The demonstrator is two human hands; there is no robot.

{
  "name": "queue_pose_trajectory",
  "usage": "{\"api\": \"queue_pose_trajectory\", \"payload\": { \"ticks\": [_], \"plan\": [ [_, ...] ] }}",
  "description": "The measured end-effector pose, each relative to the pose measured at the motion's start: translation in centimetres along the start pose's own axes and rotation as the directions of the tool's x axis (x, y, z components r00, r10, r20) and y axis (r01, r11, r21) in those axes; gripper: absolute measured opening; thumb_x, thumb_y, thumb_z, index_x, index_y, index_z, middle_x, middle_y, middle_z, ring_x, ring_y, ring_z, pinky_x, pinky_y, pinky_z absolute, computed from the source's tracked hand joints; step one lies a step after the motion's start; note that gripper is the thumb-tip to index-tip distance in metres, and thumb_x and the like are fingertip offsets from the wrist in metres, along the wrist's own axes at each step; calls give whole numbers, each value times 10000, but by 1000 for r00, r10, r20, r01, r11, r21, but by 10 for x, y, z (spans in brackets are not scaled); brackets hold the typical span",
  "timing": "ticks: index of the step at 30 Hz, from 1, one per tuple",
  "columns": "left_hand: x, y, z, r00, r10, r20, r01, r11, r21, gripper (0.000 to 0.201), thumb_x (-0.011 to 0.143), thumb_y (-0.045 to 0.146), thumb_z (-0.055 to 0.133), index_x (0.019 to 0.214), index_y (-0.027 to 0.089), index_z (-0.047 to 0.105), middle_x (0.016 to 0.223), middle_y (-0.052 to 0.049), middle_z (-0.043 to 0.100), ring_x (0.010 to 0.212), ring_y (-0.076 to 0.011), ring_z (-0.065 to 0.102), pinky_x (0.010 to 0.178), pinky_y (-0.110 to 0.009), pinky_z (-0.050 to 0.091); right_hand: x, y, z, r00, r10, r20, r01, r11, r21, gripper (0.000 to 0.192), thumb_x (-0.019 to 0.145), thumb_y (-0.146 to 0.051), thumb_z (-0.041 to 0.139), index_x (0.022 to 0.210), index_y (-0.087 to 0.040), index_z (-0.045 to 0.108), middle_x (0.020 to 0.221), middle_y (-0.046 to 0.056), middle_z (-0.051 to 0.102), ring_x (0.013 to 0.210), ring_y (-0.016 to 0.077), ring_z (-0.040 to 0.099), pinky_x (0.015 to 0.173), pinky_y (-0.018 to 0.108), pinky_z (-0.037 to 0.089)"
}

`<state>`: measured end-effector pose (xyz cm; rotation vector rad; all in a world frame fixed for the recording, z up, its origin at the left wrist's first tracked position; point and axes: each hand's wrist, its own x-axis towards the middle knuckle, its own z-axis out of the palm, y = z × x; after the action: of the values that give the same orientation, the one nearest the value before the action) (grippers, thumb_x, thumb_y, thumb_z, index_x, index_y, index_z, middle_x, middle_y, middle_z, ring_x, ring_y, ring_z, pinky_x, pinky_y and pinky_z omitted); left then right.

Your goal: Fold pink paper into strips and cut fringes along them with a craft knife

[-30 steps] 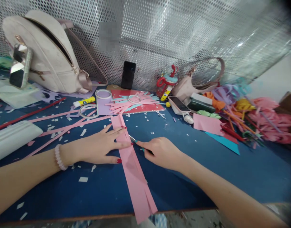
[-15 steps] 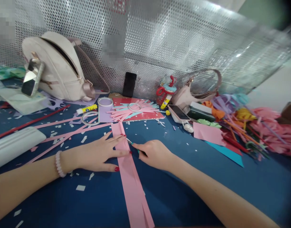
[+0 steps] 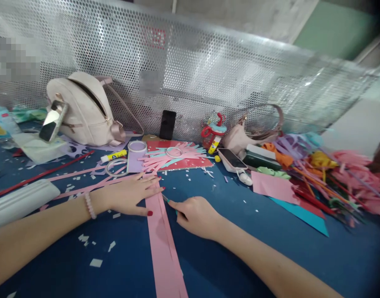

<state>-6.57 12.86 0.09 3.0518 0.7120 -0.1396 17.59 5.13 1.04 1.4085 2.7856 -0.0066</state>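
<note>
Head view: left hand (image 3: 130, 193) spread flat, fingers pinning a long pink paper strip (image 3: 161, 238) to the blue table (image 3: 239, 231), strip running from near the red card (image 3: 180, 151) toward the near edge. Right hand (image 3: 194, 215) closed around a thin teal-handled blade, probably a craft knife (image 3: 165, 199), tip at the strip just beside the left fingertips. Light, floppy, easily torn paper, so best held flat close to the cut line rather than lifted by an end.
</note>
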Motion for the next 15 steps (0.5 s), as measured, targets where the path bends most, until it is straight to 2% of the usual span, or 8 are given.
{"api": "queue_pose_trajectory", "payload": {
  "ticks": [3,6,10,15],
  "plan": [
    [-3,-7,7,1000,-10,-2,10,1000,9,726,893,691,336,1490,292,227,1535,-133,221,1415,-311,191,1113,-477,162,0,-1,-2,1000,18,11,-18,1000,0,467,823,-193,421,1249,-231,609,804,59,736,688,202,675,542,276,340],
    [-4,-12,16,999,0,-50,0,1000,6,721,892,692,338,1489,306,222,1530,-125,254,1412,-308,205,1115,-480,142,1,-3,-3,999,40,23,-40,999,-4,467,828,-201,421,1256,-242,604,812,58,738,688,200,676,542,274,342],
    [-3,-17,27,995,25,-100,-29,999,-37,710,904,662,359,1491,286,227,1533,-133,246,1410,-319,206,1114,-490,138,7,-5,-4,998,59,20,-58,998,-25,460,837,-210,416,1256,-251,602,826,63,739,700,203,680,550,273,355],
    [-2,-21,35,988,43,-150,-54,996,-73,762,900,656,365,1498,207,219,1526,-147,262,1415,-319,182,1126,-488,111,24,-6,-5,998,55,45,-52,997,-52,452,841,-219,420,1253,-240,603,850,77,737,736,208,682,574,267,380]
  ]
}}
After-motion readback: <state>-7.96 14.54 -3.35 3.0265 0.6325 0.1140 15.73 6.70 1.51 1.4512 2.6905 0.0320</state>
